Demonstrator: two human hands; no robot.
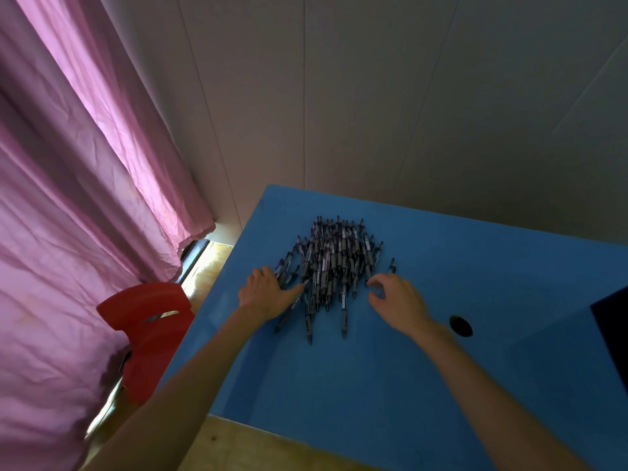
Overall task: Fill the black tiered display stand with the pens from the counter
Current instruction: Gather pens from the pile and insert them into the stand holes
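Observation:
A heap of several dark pens (pixel 334 263) lies on the blue counter (pixel 373 385), mostly pointing away from me. One pen (pixel 392 265) lies apart at the heap's right. My left hand (pixel 268 292) rests on the heap's left edge, fingers laid over the pens there. My right hand (pixel 399 300) hovers at the heap's right edge, fingers loosely curled with nothing between them. A dark object (pixel 611 328) shows at the right frame edge; I cannot tell whether it is the black display stand.
A round cable hole (pixel 460 325) sits in the counter right of my right hand. A red chair (pixel 149 328) stands left of the counter beside a pink curtain (pixel 68 198). A grey wall rises behind the counter.

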